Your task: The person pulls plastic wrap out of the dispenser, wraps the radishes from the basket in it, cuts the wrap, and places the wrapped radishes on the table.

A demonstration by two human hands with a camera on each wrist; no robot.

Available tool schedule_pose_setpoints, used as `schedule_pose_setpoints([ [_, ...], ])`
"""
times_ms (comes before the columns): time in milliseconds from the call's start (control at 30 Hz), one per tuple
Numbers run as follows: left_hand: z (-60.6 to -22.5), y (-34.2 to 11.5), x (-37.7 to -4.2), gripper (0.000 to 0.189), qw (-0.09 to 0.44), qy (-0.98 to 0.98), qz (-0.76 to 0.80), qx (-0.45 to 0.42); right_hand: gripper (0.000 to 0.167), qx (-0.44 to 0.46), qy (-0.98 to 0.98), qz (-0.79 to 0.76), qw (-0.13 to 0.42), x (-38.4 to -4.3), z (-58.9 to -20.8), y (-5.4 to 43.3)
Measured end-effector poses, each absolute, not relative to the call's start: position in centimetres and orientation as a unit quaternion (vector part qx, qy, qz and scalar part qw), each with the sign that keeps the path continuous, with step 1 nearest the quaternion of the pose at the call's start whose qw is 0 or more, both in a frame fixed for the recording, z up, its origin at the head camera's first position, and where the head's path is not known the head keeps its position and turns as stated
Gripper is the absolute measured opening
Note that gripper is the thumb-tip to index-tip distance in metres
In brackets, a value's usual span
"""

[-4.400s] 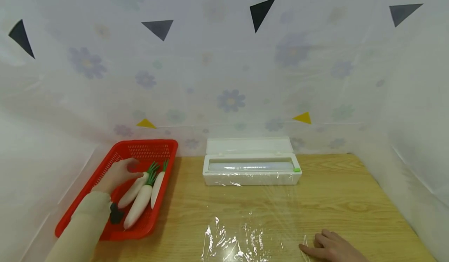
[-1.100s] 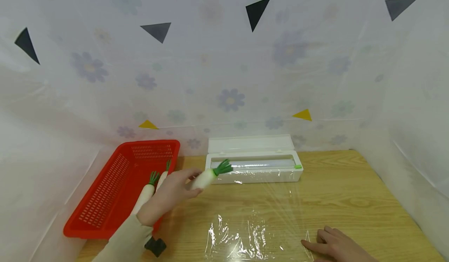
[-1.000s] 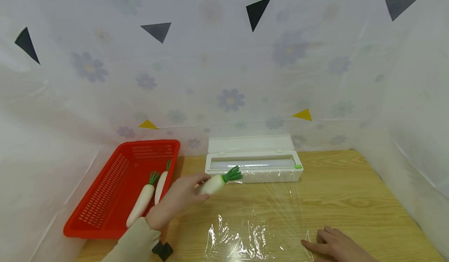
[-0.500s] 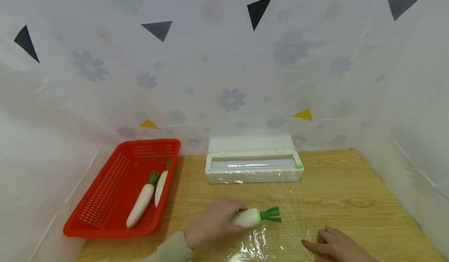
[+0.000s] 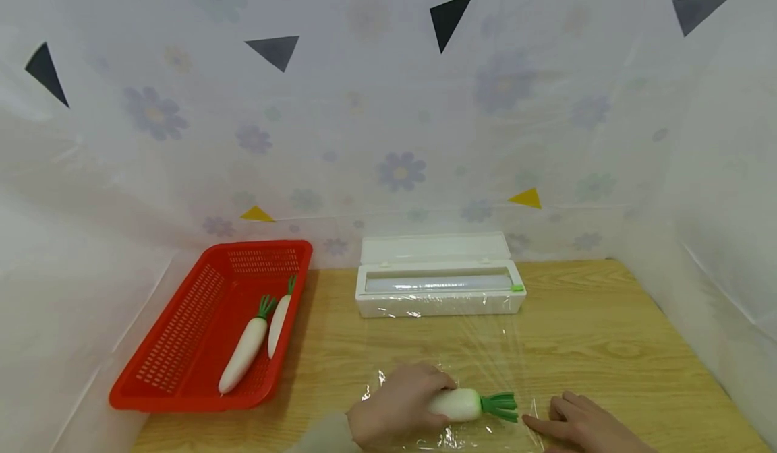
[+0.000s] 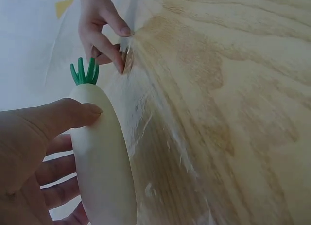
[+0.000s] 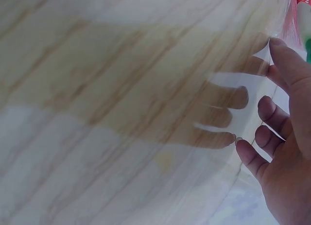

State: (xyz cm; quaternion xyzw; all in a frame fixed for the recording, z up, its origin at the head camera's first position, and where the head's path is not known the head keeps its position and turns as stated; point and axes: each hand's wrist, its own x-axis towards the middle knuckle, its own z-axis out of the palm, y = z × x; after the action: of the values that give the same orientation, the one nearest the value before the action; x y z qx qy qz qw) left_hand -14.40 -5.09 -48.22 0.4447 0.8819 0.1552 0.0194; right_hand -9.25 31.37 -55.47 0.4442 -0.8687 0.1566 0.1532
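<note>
Head view: my left hand [image 5: 397, 402] curls round a white radish [image 5: 456, 405] over clear film [image 5: 493, 365], green leaves [image 5: 500, 406] pointing toward my right hand [image 5: 585, 427], whose fingers [image 5: 549, 427] touch the film; whether they pinch it, I can't tell.

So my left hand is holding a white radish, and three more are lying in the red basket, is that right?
Not three: the head view shows two more radishes lying in the red basket. The rest is right: your left hand is holding a white radish.
</note>
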Motion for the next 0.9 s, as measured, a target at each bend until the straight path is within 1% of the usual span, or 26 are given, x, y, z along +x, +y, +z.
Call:
schedule_pose_setpoints([
  [100, -48.6, -4.8, -14.1, 0.038, 0.032, 0.879, 0.16, 0.447, 0.051, 0.445, -0.869, 0.153, 0.153, -9.3, -55.6, 31.4],
  [300, -49.4, -4.5, -13.9, 0.039, 0.026, 0.872, 0.148, 0.465, 0.049, 0.439, -0.876, 0.155, 0.126, -9.3, -55.6, 31.6],
  [367, -49.5, -4.6, -13.8, 0.04, 0.031, 0.87, 0.153, 0.467, 0.048, 0.436, -0.878, 0.154, 0.121, -9.3, -55.5, 31.6],
  [533, -49.5, -4.7, -13.9, 0.039, 0.047, 0.866, 0.173, 0.466, 0.047, 0.433, -0.88, 0.152, 0.124, -9.2, -55.3, 31.5],
  [667, -49.7, -4.9, -13.9, 0.038, 0.04, 0.866, 0.183, 0.464, 0.047, 0.431, -0.879, 0.157, 0.132, -9.1, -55.2, 31.3],
  [900, -50.2, -5.2, -14.2, 0.031, 0.05, 0.863, 0.213, 0.455, 0.047, 0.434, -0.876, 0.157, 0.135, -9.1, -55.4, 31.4],
])
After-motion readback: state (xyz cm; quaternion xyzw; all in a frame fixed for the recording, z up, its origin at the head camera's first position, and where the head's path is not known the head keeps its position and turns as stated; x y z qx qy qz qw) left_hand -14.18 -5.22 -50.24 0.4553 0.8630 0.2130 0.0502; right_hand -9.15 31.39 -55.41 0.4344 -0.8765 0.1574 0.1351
